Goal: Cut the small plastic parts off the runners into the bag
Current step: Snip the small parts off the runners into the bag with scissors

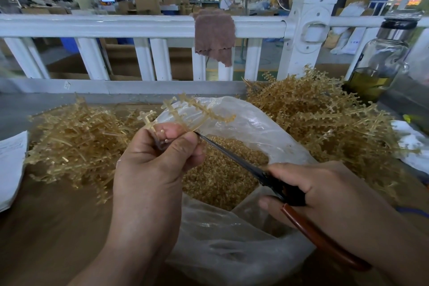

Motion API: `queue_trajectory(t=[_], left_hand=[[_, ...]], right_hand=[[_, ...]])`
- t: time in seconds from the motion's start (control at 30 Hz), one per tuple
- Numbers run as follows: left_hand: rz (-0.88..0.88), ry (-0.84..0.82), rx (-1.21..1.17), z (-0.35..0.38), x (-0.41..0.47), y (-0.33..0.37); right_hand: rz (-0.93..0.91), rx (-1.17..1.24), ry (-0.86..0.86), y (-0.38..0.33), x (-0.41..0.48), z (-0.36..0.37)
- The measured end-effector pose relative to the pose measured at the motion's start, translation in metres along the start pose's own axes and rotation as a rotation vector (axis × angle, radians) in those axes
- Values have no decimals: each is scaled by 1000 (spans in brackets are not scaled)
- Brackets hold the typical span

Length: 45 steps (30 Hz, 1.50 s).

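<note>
Two hands over the clear plastic bag [267,127], dead centre on the brown bench [58,227]. In the left hand [153,160], one amber runner [197,109], clenched by the stem between thumb and curled fingers, branches fanned up and to the right above the bag's far rim. In the right hand [325,188], the scissors [243,162], gripped with fingers curled over the dark part near the pivot, red-brown handle loop trailing back under the wrist. Blades showing as one slim dark line, aimed up and left, tip right at the base of the held runner, just beside the left thumb. Down in the bag's open mouth, a deep golden heap of small plastic parts [220,176], directly below the blades. Left of the bag, a tangle of sticks [76,137], mostly bare. Right of it, a taller pile of runners [320,111], parts on the branches. Behind, a white railing [139,25] with a brown cloth [214,37] draped over the top rail. Far right, a glass bottle [380,58], yellowish liquid low inside. Far left edge, white paper [11,165].
</note>
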<state>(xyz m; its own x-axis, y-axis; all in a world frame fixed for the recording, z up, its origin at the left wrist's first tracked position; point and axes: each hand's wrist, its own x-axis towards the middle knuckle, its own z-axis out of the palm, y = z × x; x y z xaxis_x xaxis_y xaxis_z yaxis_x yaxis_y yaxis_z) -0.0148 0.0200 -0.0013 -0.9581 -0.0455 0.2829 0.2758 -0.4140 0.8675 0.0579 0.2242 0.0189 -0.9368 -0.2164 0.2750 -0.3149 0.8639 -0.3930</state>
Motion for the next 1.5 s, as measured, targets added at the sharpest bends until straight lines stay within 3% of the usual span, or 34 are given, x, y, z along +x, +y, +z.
queue_trajectory(t=[1.5], left_hand=[[0,-9,18,1,2,-7]], right_hand=[[18,-11,-21,3,-2,0]])
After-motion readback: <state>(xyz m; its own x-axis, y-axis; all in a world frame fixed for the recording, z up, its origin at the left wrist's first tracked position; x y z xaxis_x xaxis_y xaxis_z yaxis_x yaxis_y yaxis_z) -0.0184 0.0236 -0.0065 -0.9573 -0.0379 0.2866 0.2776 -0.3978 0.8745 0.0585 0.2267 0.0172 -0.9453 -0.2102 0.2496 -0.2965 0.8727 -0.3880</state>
